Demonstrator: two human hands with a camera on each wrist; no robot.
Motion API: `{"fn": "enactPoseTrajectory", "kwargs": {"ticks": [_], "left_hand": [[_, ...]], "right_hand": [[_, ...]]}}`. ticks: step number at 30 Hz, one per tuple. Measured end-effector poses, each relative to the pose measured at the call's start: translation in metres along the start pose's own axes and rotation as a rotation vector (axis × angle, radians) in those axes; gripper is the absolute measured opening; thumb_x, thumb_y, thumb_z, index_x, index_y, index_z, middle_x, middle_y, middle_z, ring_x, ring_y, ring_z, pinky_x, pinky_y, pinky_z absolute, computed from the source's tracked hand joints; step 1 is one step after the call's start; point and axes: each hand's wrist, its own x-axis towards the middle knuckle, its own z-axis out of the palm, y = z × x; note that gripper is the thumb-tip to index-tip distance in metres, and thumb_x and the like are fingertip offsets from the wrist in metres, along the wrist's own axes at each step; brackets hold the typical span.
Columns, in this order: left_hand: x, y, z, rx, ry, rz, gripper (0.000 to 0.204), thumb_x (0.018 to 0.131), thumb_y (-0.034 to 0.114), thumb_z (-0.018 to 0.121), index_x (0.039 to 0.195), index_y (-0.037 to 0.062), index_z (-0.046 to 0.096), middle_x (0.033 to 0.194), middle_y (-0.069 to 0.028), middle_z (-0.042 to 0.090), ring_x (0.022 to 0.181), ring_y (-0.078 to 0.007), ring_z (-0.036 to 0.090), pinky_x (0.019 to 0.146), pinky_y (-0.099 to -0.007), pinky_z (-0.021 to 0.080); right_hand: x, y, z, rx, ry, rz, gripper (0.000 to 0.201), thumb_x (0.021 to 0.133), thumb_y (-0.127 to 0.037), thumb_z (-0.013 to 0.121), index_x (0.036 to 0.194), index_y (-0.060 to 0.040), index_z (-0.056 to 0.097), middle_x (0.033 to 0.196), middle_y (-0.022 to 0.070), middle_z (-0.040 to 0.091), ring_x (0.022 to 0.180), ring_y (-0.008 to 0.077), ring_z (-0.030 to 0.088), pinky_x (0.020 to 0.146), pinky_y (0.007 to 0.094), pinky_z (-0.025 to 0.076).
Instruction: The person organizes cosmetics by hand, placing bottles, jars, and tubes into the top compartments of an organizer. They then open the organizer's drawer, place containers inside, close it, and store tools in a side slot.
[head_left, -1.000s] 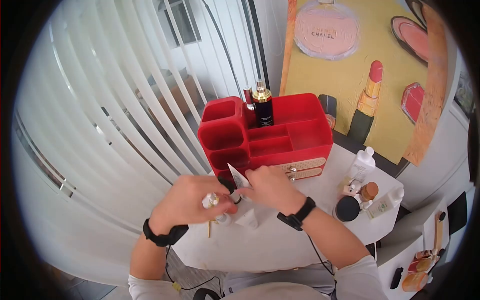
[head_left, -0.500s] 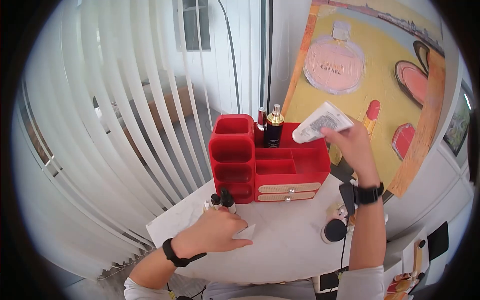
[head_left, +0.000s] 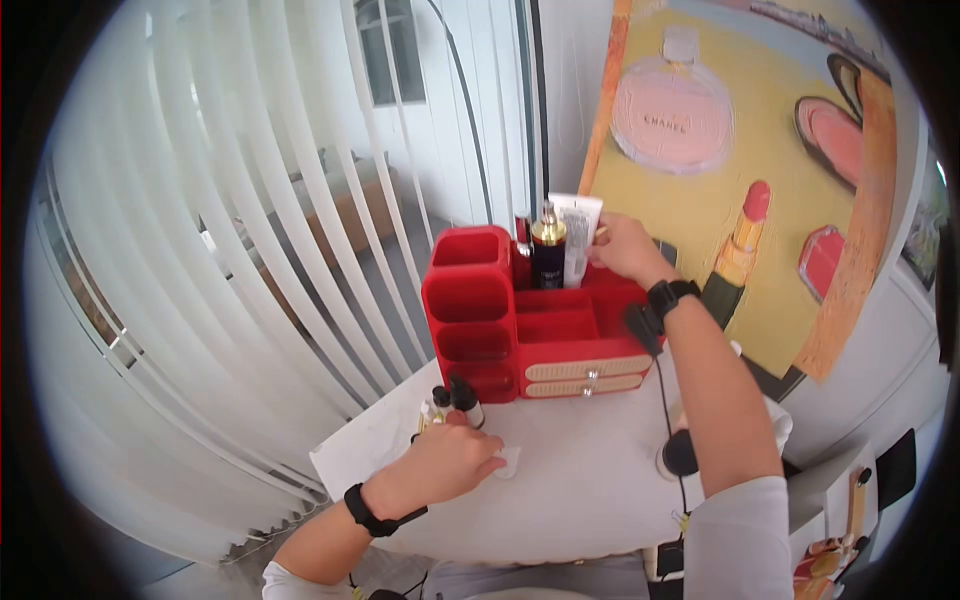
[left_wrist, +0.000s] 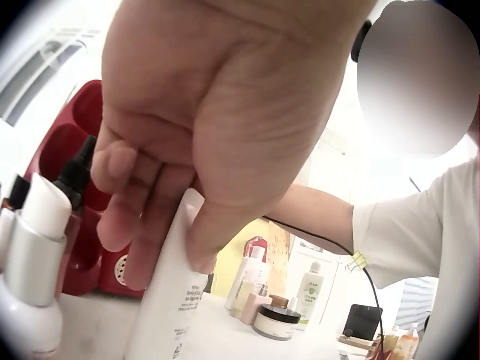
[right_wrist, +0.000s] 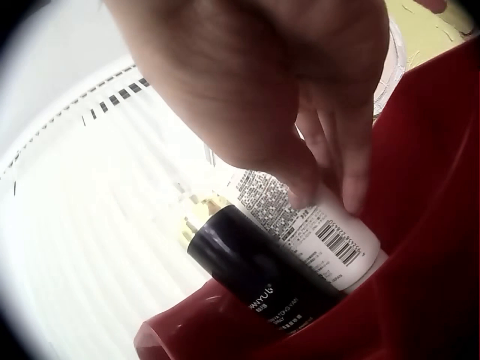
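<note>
White counter (head_left: pixel 580 490): right hand (head_left: pixel 618 250) gripping tube (head_left: pixel 577 235), standing it in organizer (head_left: pixel 560 330); left hand (head_left: pixel 445 465) gripping small tube (left_wrist: pixel 172 292), steadying it.

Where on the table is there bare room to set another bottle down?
Bare table lies between the left hand and the black-lidded jar, in front of the red organizer. It is crowded at the small bottles by that hand, and along the right edge.

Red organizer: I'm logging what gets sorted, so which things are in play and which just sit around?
In play: red organizer; white tube in right hand; small white tube under left hand.
Lying about: dark pump bottle; dropper bottles; painting; black-lidded jar.
</note>
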Motion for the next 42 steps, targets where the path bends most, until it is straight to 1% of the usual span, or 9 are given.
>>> {"fn": "enactPoseTrajectory", "kwargs": {"ticks": [3,7,9,11,18,23,27,34,42], "left_hand": [[-0.005,0.001,0.0,-0.02,-0.065,-0.097,0.02,0.094,0.024,0.081,0.105,0.0084,0.078,0.094,-0.0125,0.072,0.096,-0.0349,0.07,0.077,-0.0471,0.059],[-0.013,0.01,0.003,-0.062,0.005,-0.137,0.02,0.092,0.023,0.082,0.105,0.0081,0.078,0.097,-0.012,0.073,0.096,-0.0334,0.072,0.076,-0.0462,0.059],[-0.017,0.013,0.007,-0.089,0.04,-0.129,0.021,0.092,0.023,0.083,0.105,0.0078,0.077,0.096,-0.0119,0.073,0.092,-0.0324,0.073,0.075,-0.0446,0.059],[-0.018,0.021,0.002,-0.068,-0.009,-0.142,0.021,0.092,0.023,0.083,0.105,0.0077,0.077,0.095,-0.0114,0.073,0.09,-0.0323,0.073,0.074,-0.0442,0.059],[-0.02,0.029,0.002,-0.074,-0.022,-0.047,0.018,0.094,0.022,0.079,0.102,0.0065,0.073,0.087,-0.0086,0.074,0.082,-0.0318,0.075,0.069,-0.0441,0.059],[-0.022,0.03,0.004,-0.081,0.005,-0.033,0.019,0.094,0.022,0.078,0.103,0.0069,0.073,0.086,-0.0084,0.073,0.081,-0.0316,0.075,0.069,-0.0444,0.059],[-0.018,0.026,0.006,-0.101,0.002,-0.043,0.019,0.095,0.021,0.078,0.104,0.0069,0.071,0.085,-0.009,0.073,0.079,-0.0322,0.074,0.068,-0.0446,0.059],[-0.009,0.022,0.019,-0.115,0.082,0.033,0.018,0.092,0.017,0.078,0.099,0.0041,0.067,0.08,-0.0111,0.072,0.077,-0.0329,0.074,0.066,-0.0456,0.058],[-0.008,0.025,0.023,-0.14,0.117,-0.022,0.017,0.091,0.015,0.078,0.097,0.0037,0.066,0.076,-0.0138,0.07,0.073,-0.0361,0.072,0.065,-0.0476,0.056]], "right_hand": [[-0.027,-0.036,-0.01,-0.177,-0.048,0.175,0.042,0.095,0.006,0.072,0.136,0.0021,0.067,0.107,0.0166,0.078,0.093,0.0209,0.077,0.085,0.0353,0.065],[-0.065,-0.053,0.002,-0.082,0.396,-0.282,0.034,0.099,-0.006,0.073,0.133,0.0006,0.069,0.105,0.0165,0.079,0.093,0.0214,0.077,0.083,0.0345,0.062],[-0.109,-0.11,0.023,0.034,0.211,-0.17,0.027,0.096,-0.007,0.073,0.122,0.0018,0.072,0.101,0.0206,0.078,0.092,0.0357,0.078,0.081,0.0423,0.062],[-0.132,-0.12,0.053,0.019,-0.148,-0.287,0.039,0.095,-0.013,0.078,0.131,0.0007,0.068,0.11,0.0206,0.078,0.104,0.0302,0.078,0.09,0.0385,0.061],[-0.149,-0.085,0.171,-0.006,-0.379,-0.236,0.047,0.093,-0.026,0.079,0.132,-0.0025,0.066,0.116,0.0237,0.076,0.11,0.0433,0.073,0.093,0.0515,0.058],[-0.158,-0.097,0.14,-0.152,-0.361,-0.167,0.041,0.096,-0.032,0.076,0.125,-0.0044,0.066,0.105,0.021,0.077,0.1,0.0445,0.074,0.086,0.0525,0.058],[-0.165,-0.126,0.056,-0.075,-0.176,-0.181,0.034,0.099,-0.024,0.078,0.121,-0.0029,0.063,0.1,0.0174,0.077,0.088,0.0296,0.078,0.079,0.04,0.06],[-0.092,-0.093,-0.044,0.002,0.306,-0.161,0.034,0.1,-0.022,0.078,0.122,-0.0001,0.063,0.106,0.0244,0.077,0.096,0.0444,0.076,0.082,0.0453,0.059],[-0.04,-0.045,-0.02,-0.365,0.063,0.003,0.042,0.101,-0.031,0.076,0.123,0.0026,0.064,0.105,0.0293,0.076,0.101,0.0453,0.075,0.088,0.0486,0.058]]}}
